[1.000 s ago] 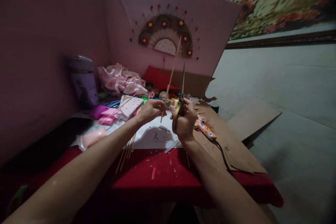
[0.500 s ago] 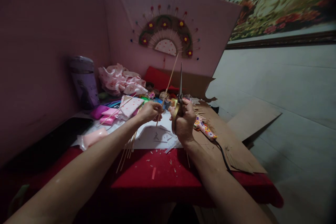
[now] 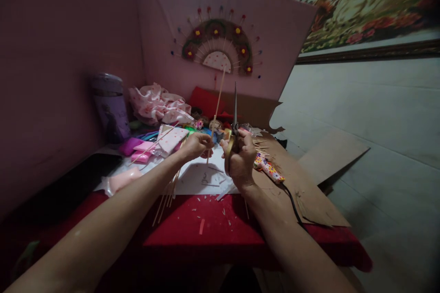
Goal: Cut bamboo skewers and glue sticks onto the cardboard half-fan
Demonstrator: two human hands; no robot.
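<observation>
My left hand [image 3: 197, 147] pinches thin wooden sticks [image 3: 219, 96], one long and one shorter side by side, standing nearly upright above the white paper [image 3: 192, 178]. Close to its right, my right hand [image 3: 242, 155] is wrapped round the gold handles of a pair of scissors [image 3: 235, 110]. The blades point up and look closed, apart from the sticks. Under my left forearm lie several loose sticks [image 3: 167, 199], reaching over the red tablecloth [image 3: 192, 233]. Small white scraps are scattered on the paper and cloth.
A fan-shaped decoration [image 3: 218, 39] hangs on the pink board behind. At left stand a purple tumbler [image 3: 110, 107] and crumpled pink cloth [image 3: 160, 103]. Pink clay packets [image 3: 142, 151] lie nearby. To the right, a floral-patterned glue gun [image 3: 268, 168] with a black cord rests on cardboard [image 3: 302, 197].
The sticks in my left hand have tilted more upright, their top moving left, away from the scissors. My right hand and the scissors have hardly moved.
</observation>
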